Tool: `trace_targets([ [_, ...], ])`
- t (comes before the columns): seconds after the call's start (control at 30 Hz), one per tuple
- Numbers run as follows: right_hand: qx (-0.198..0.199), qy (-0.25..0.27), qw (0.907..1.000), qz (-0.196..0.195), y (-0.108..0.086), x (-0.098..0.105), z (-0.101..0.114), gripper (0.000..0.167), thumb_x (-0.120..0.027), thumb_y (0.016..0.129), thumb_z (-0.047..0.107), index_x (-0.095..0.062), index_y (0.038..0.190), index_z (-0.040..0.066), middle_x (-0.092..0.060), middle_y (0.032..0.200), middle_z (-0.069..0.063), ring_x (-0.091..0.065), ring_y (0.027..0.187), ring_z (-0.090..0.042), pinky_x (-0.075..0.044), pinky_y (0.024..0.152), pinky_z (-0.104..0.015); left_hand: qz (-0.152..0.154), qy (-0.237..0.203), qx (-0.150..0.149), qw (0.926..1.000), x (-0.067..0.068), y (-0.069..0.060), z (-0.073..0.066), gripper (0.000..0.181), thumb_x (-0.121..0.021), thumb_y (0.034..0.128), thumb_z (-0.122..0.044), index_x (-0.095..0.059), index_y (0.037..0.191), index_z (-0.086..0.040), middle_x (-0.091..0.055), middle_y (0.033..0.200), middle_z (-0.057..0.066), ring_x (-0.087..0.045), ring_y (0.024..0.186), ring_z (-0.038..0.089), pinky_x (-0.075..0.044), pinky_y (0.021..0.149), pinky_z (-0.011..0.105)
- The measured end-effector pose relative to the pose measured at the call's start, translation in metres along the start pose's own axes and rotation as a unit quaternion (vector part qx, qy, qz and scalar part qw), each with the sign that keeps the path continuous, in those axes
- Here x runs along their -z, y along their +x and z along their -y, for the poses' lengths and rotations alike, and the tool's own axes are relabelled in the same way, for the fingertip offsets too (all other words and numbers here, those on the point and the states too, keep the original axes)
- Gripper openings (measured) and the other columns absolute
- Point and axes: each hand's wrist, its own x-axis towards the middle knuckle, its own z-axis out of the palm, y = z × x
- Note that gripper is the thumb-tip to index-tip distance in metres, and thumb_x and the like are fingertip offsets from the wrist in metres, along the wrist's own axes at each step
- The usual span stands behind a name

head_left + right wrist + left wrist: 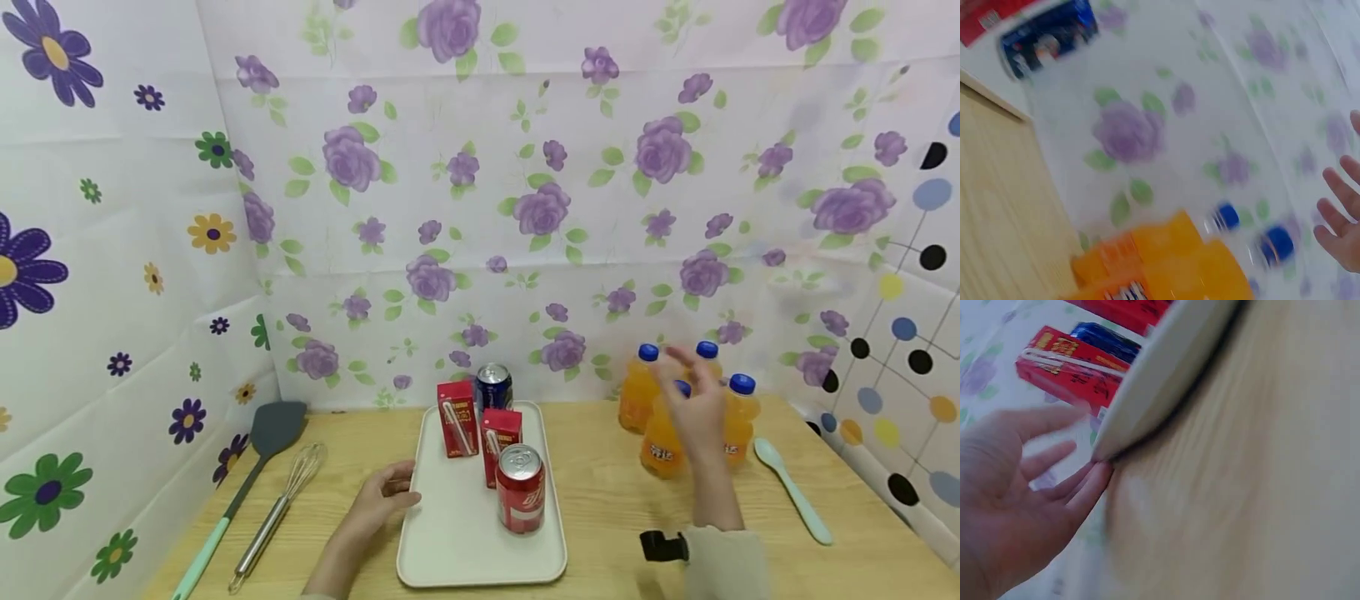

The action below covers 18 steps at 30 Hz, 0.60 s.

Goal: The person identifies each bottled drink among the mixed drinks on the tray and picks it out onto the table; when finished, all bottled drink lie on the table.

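Note:
My left hand [378, 504] is beside the left edge of a white tray [442, 546]. In the left wrist view its fingertips touch the tray's rim, the other fingers apart and loosely bent. On the tray stand two red drink cartons [457, 421] with straws, a red soda can [521, 496] and a dark blue can [493, 385]. Over a cluster of several orange soda bottles [662, 446] with blue caps hovers my right hand [696, 404], its fingers spread and holding nothing. The right wrist view shows those fingers beyond the bottle caps [1275, 244], apart from them.
A spatula [258, 467] with a dark head and a wire whisk [277, 517] lie on the wooden table [600, 533] at the left. To the right of the bottles lies a pale green spoon [795, 496]. Flowered sheets [487, 208] hang behind the table and along both sides.

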Motion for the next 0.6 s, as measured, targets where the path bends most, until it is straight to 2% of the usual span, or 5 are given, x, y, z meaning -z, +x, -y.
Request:
trace_targets([
  [0.13,0.107,-0.093,0.9813,0.131,-0.002,-0.041,-0.006,0.051,-0.065,0.093,0.031,-0.053,0.137,0.007,-0.052,0.143,-0.017,-0.041,0.136,-0.038,-0.031,0.113,-0.063,0.062,0.172,-0.048,0.982,0.012,0.012,-0.026,0.071,-0.068,0.0902,-0.025,-0.035,0.148,0.001,-0.043,0.142,0.033,-0.046,0.127,0.05,-0.042,0.105,0.06],
  [0.2,0.152,-0.177,0.9545,0.185,0.002,-0.057,-0.017,0.06,-0.065,0.091,0.038,-0.05,0.142,0.011,-0.047,0.148,-0.016,-0.035,0.14,-0.042,-0.027,0.112,-0.068,0.053,0.297,-0.076,0.9505,0.014,0.021,-0.041,0.08,-0.065,0.0892,-0.045,-0.031,0.153,-0.011,-0.028,0.153,0.033,-0.029,0.137,0.058,-0.025,0.107,0.077],
  [0.33,0.195,-0.336,0.8872,0.25,0.007,-0.074,-0.045,0.074,-0.06,0.088,0.054,-0.04,0.15,0.017,-0.033,0.158,-0.014,-0.017,0.148,-0.046,-0.012,0.116,-0.071,-0.003,0.49,-0.078,0.8679,0.017,0.034,-0.062,0.095,-0.061,0.0762,-0.074,-0.026,0.154,-0.033,-0.004,0.163,0.025,0.0,0.144,0.058,-0.004,0.098,0.089],
  [0.4,0.186,-0.383,0.8609,0.279,0.006,-0.076,-0.057,0.078,-0.055,0.088,0.06,-0.034,0.152,0.02,-0.027,0.161,-0.014,-0.009,0.149,-0.046,-0.006,0.118,-0.07,-0.007,0.53,-0.069,0.8451,0.019,0.036,-0.065,0.097,-0.061,0.0732,-0.076,-0.026,0.154,-0.035,-0.001,0.164,0.022,0.004,0.145,0.056,-0.004,0.096,0.09],
  [0.6,0.155,-0.426,0.834,0.314,0.001,-0.071,-0.076,0.076,-0.045,0.092,0.064,-0.032,0.153,0.02,-0.025,0.161,-0.016,-0.008,0.149,-0.047,0.0,0.117,-0.07,0.034,0.544,-0.046,0.8368,0.017,0.04,-0.057,0.101,-0.061,0.071,-0.079,-0.026,0.154,-0.034,-0.001,0.164,0.022,0.005,0.146,0.055,-0.001,0.097,0.089],
])
